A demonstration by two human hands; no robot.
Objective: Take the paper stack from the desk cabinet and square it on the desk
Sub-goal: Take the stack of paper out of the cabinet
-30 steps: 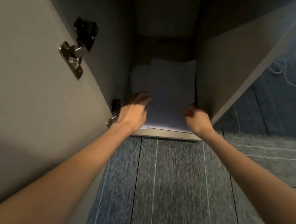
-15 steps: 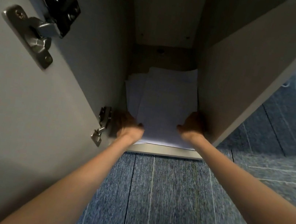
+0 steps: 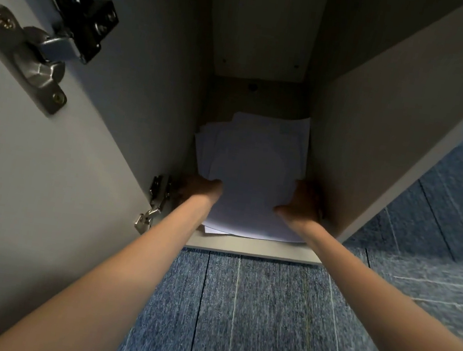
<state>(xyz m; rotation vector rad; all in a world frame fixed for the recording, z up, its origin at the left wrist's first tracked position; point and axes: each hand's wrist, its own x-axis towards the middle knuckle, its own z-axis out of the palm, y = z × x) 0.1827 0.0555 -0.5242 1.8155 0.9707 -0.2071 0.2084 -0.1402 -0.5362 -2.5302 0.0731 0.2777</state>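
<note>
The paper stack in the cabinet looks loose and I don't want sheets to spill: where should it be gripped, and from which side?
Grip the paper stack by its two long side edges near the front, coming in through the open cabinet front, as the left hand and right hand do. The sheets lie flat but fanned, walls hem both sides, and only the front edge is free.

The paper stack (image 3: 250, 175) lies on the floor of the cabinet (image 3: 249, 248), between its two side walls. My left grip (image 3: 202, 190) is at the stack's left edge, my right grip (image 3: 301, 205) at its right. The open door (image 3: 60, 165) stands to my left, the carpet (image 3: 247, 322) before the cabinet.
</note>
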